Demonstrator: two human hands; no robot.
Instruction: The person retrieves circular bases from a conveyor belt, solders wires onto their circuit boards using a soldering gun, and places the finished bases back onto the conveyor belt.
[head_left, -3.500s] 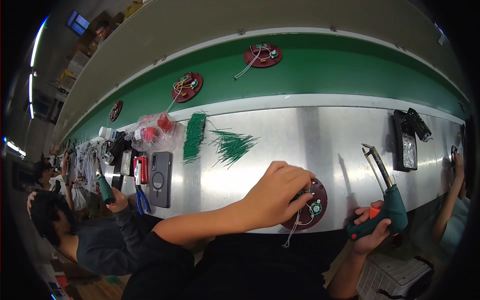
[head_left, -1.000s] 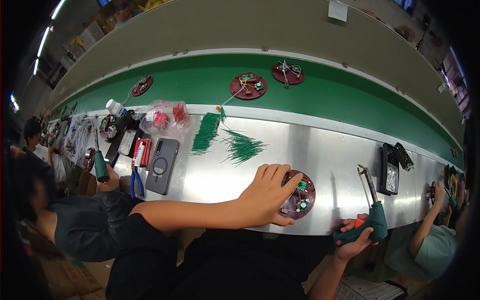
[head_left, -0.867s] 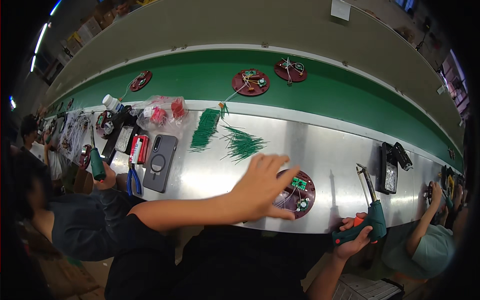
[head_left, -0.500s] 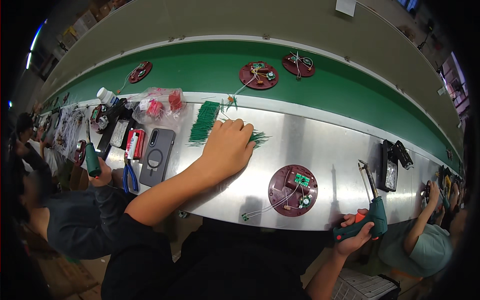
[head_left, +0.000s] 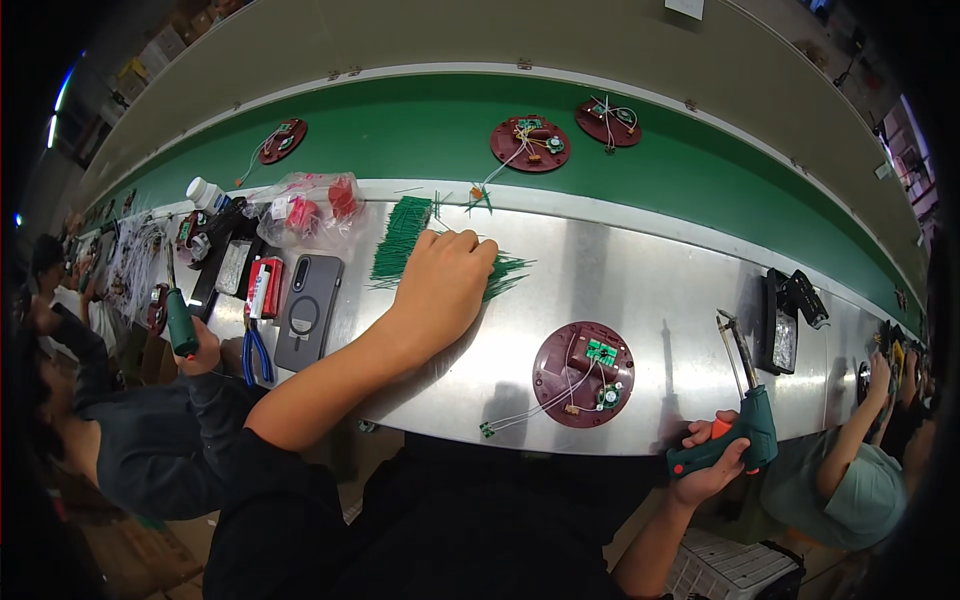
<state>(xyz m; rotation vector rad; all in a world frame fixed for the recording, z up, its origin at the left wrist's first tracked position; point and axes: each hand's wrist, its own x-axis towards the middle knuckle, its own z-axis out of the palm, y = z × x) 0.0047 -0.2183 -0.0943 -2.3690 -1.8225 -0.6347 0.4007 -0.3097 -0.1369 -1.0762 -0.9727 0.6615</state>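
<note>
Head view: steel desk (head_left: 640, 270) carries a maroon disc (head_left: 583, 373) with small boards. Right hand (head_left: 712, 462), grip closed, holds a green soldering gun (head_left: 745, 425). Left hand (head_left: 443, 283), fingers curled, is picking from loose green wires (head_left: 505, 272); next, likely carrying one to the disc.

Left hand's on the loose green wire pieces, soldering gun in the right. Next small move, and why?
Probably pinch one piece from the loose green wire pile and lift it. The left hand rests on that pile with its fingers curled down, while the right hand holds the green soldering gun beside the round maroon disc with small green boards.
</note>
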